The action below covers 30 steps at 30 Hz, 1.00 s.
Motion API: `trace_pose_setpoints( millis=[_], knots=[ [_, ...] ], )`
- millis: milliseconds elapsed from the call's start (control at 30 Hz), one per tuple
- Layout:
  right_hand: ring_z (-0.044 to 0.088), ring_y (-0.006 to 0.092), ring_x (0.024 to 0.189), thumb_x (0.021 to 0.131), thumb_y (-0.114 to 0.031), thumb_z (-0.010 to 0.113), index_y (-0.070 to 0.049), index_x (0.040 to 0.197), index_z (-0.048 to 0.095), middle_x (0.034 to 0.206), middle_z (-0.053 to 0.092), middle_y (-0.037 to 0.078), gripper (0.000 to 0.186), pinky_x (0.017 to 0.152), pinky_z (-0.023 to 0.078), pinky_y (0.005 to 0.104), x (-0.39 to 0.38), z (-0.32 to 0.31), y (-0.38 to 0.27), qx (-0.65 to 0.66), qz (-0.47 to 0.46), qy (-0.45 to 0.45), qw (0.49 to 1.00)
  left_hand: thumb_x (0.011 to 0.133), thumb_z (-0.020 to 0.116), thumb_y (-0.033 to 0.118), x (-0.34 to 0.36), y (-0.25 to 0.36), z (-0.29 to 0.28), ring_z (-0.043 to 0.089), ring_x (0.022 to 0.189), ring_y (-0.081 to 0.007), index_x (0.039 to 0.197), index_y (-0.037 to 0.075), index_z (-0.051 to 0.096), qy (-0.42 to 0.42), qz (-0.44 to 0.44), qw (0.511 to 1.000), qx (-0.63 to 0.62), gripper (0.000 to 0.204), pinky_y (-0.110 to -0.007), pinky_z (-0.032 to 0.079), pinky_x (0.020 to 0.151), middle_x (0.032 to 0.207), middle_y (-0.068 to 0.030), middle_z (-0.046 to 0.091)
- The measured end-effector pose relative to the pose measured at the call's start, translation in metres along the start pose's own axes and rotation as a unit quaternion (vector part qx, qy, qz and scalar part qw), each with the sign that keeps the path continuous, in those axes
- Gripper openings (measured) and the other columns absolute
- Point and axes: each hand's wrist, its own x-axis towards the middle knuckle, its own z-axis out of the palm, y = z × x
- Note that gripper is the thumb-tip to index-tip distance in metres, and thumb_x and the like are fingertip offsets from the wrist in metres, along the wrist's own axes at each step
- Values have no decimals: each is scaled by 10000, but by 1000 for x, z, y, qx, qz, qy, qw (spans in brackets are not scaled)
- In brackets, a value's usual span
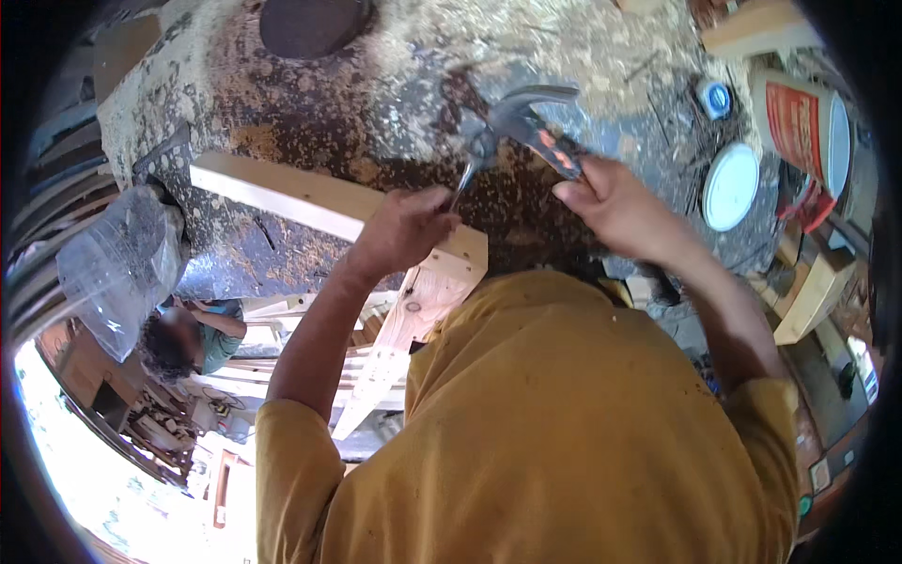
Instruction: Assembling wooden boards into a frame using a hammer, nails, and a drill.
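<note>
A claw hammer [536,130] is in my right hand [625,209], whose fingers are closed round its dark handle with orange marks. The hammer's striking face is over the top of a slim shiny metal rod [466,177]; I cannot tell whether they touch. My left hand [406,228] is closed round this rod and holds it tilted above a pale wooden beam [282,195]. The rod's lower end is hidden by the fingers. A second wooden board [412,305] meets the beam's near end and slopes down beside my body. Small dark holes show near that joint.
The worn, stained workbench [395,103] carries a dark round object [315,26] at the far side. To the right are a white lid [731,186], a blue-and-white round container [716,99] and a white-and-red bucket [799,132]. A clear plastic bag [122,258] hangs left, near another person [202,338].
</note>
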Motion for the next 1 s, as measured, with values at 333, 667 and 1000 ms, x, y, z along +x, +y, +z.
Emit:
trace_pose_setpoints(
  millis=[333,667,1000],
  knots=[
    [333,57,365,966,-385,441,-105,807,500,556,404,-33,327,335,261,221,-60,-114,53,252,76,228,937,853,594,132,12,20,16,592,652,-91,814,-14,573,41,-45,983,-171,153,-258,477,582,724,-70,643],
    [327,59,361,970,-343,469,-71,813,476,536,374,-28,314,332,277,215,-98,-39,81,291,223,174,914,852,589,131,18,31,25,611,661,-96,789,-13,569,-50,-99,992,-67,158,-267,496,589,710,-75,647],
    [396,67,396,964,-418,455,-58,883,535,560,418,-23,377,354,317,241,-64,-4,55,34,240,-80,967,850,608,190,23,20,28,578,637,-80,775,11,598,-104,-107,988,-42,195,-259,477,576,689,-25,611]
  ],
)
